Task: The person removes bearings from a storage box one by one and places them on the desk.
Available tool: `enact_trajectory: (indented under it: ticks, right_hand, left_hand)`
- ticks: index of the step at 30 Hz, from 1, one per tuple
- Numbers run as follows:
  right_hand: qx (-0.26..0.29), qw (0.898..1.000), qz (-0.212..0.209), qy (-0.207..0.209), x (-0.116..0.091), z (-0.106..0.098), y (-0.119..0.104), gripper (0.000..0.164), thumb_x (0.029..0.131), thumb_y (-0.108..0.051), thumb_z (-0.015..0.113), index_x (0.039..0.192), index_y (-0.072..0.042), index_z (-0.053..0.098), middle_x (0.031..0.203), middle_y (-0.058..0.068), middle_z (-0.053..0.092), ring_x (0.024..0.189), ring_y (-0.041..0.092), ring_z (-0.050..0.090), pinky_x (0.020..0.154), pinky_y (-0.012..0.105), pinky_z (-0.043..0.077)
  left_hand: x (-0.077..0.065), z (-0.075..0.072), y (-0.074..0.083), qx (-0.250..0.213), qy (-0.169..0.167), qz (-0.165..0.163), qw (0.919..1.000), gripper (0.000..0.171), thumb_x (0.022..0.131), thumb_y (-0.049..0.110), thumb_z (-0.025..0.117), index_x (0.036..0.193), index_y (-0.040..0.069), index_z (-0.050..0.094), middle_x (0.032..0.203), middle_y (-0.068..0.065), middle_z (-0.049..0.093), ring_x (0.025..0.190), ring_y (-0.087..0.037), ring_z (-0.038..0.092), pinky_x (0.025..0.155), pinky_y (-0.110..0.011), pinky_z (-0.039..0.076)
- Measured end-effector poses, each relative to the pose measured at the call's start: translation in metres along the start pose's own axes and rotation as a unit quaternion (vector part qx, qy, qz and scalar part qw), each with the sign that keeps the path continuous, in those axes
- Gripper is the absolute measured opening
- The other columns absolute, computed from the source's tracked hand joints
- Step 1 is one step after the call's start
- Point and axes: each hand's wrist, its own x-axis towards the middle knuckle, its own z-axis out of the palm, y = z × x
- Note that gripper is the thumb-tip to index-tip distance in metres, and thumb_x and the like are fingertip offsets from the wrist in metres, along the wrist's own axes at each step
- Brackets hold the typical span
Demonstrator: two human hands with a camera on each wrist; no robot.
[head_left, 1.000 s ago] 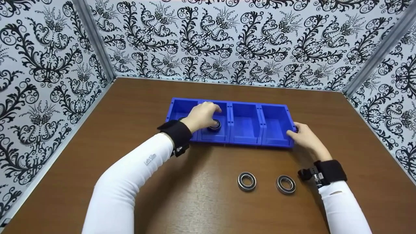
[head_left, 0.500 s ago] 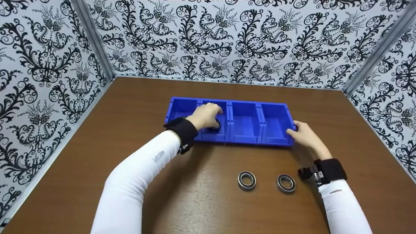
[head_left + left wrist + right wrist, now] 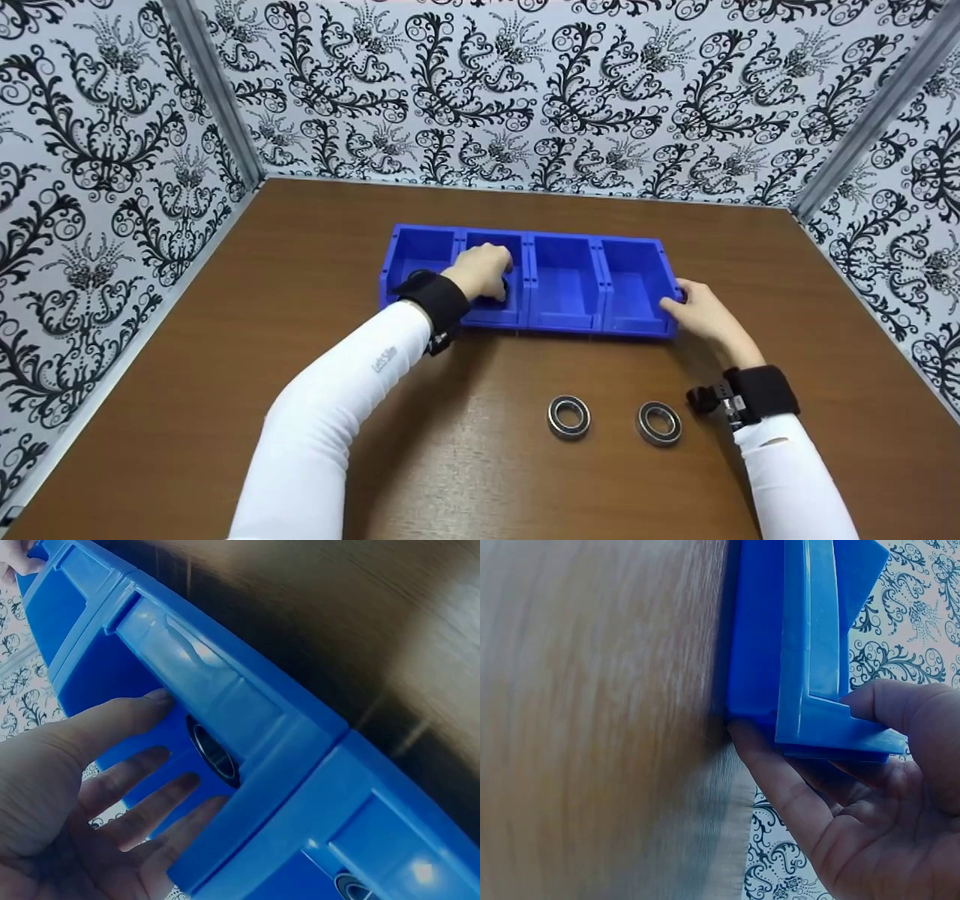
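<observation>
A blue four-part storage bin (image 3: 566, 326) sits on the brown table. My left hand (image 3: 480, 271) reaches into its second compartment from the left. In the left wrist view a ball bearing (image 3: 213, 753) lies in that compartment, just beyond the spread fingers (image 3: 142, 814) of the left hand. No grip on the bearing shows there. Another bearing (image 3: 354, 888) shows partly in the compartment beside it. At the bin's right end, my right hand (image 3: 705, 315) grips the side wall, thumb (image 3: 881, 701) inside and fingers outside.
Two loose bearings, one bearing (image 3: 568, 418) and another bearing (image 3: 659, 424), lie on the table (image 3: 465, 480) in front of the bin. Patterned walls (image 3: 525, 97) enclose the table at the back and sides.
My left hand has shifted slightly right and lower into the second compartment, covering more of the bearing in the head view. The right hand stays on the bin's end.
</observation>
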Motion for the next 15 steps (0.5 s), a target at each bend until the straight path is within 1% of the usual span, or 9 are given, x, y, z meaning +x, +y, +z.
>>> enact_trajectory:
  ticks: [2,6,9,13,15]
  right_hand:
    - [0.003,1.0,0.0,0.0,0.0003,-0.0006,0.0013,0.047,0.099,-0.005,0.048,0.138,0.02,0.047,0.116,0.034,0.066,0.078,0.004,0.064,0.068,0.016,0.055]
    - [0.021,1.0,-0.015,0.005,0.0008,-0.0014,0.0032,0.047,0.096,-0.006,0.049,0.134,0.023,0.047,0.108,0.032,0.068,0.077,0.006,0.065,0.066,0.016,0.055]
    - [0.022,1.0,-0.02,0.006,0.0009,-0.0017,0.0031,0.047,0.096,-0.006,0.048,0.133,0.023,0.047,0.107,0.031,0.068,0.077,0.007,0.066,0.066,0.016,0.055]
    - [0.001,1.0,-0.005,0.005,0.0006,-0.0008,0.0006,0.047,0.097,-0.006,0.047,0.136,0.021,0.048,0.116,0.035,0.066,0.082,0.007,0.065,0.069,0.014,0.054]
    - [-0.007,1.0,-0.005,0.004,0.0005,-0.0003,-0.0008,0.047,0.098,-0.005,0.047,0.136,0.021,0.047,0.117,0.036,0.065,0.082,0.007,0.065,0.069,0.014,0.054]
  left_hand:
    - [0.0009,0.0017,0.0014,0.002,0.0,-0.005,1.0,0.045,0.081,0.009,0.079,0.125,0.005,0.071,0.128,-0.016,0.072,0.117,-0.036,0.07,0.099,-0.051,0.058]
    - [0.0016,0.0045,0.0026,0.004,-0.001,-0.015,0.9999,0.038,0.082,0.007,0.078,0.119,0.003,0.072,0.122,-0.017,0.074,0.111,-0.035,0.071,0.096,-0.051,0.059]
    - [0.0016,0.0059,0.0034,0.003,0.001,-0.021,0.9998,0.033,0.082,0.006,0.077,0.115,0.002,0.072,0.12,-0.017,0.074,0.109,-0.035,0.071,0.095,-0.051,0.059]
    - [0.0017,0.0077,0.0042,0.003,0.01,-0.025,0.9996,0.029,0.083,0.007,0.077,0.111,0.002,0.071,0.118,-0.018,0.074,0.109,-0.035,0.071,0.095,-0.052,0.059]
    - [0.0019,0.0089,0.0044,0.005,0.014,-0.029,0.9995,0.028,0.083,0.007,0.077,0.109,0.001,0.071,0.118,-0.018,0.074,0.11,-0.036,0.071,0.095,-0.052,0.059]
